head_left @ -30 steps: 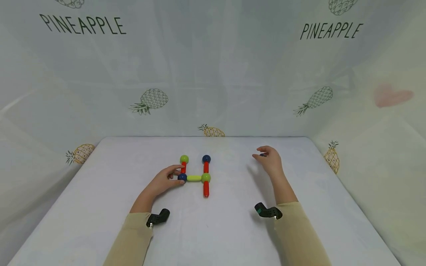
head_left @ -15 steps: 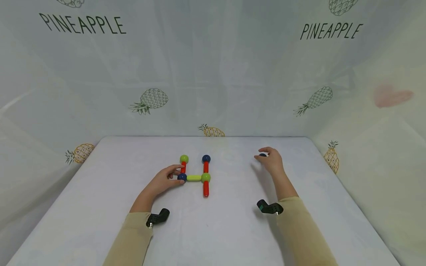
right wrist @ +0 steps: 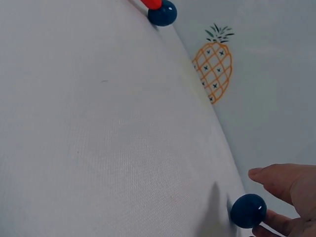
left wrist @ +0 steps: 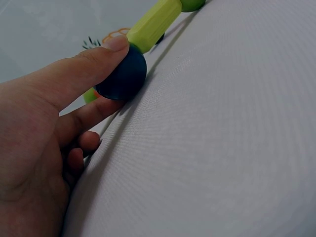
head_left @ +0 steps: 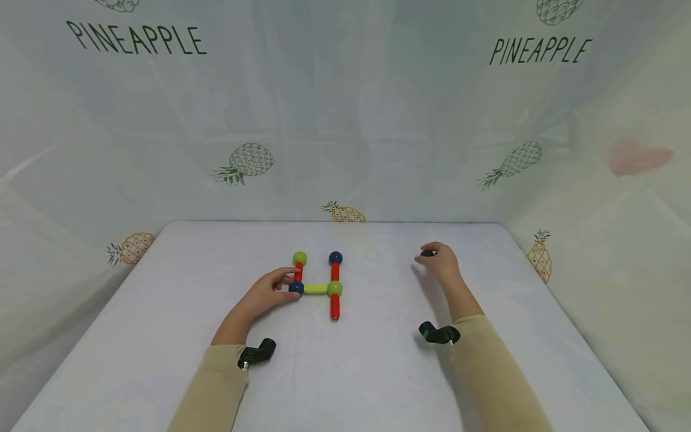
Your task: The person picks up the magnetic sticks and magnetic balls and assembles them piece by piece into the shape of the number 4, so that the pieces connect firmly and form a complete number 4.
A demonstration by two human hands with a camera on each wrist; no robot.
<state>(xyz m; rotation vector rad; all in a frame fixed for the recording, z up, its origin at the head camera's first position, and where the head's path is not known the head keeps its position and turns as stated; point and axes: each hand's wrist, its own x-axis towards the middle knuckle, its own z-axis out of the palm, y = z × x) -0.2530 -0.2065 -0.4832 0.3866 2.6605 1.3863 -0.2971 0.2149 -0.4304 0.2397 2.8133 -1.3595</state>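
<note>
My left hand pinches a dark blue ball between thumb and finger. That ball is a corner of a construction of balls and rods lying on the table. A yellow-green rod links it to a green ball. From these, red rods run back to another green ball and a blue ball. One more red rod points toward me, its near end bare. My right hand is around a separate blue ball; its thumb stands apart from the ball, other fingers lie close against it.
The white-covered table ends at a back edge, against a hanging cloth printed with pineapples. A dark wrist camera sits at the left sleeve, another camera at the right.
My right hand has shifted slightly to the right and nearer to me, and more of the separate blue ball shows between its fingers. My left hand and the construction stay put.
</note>
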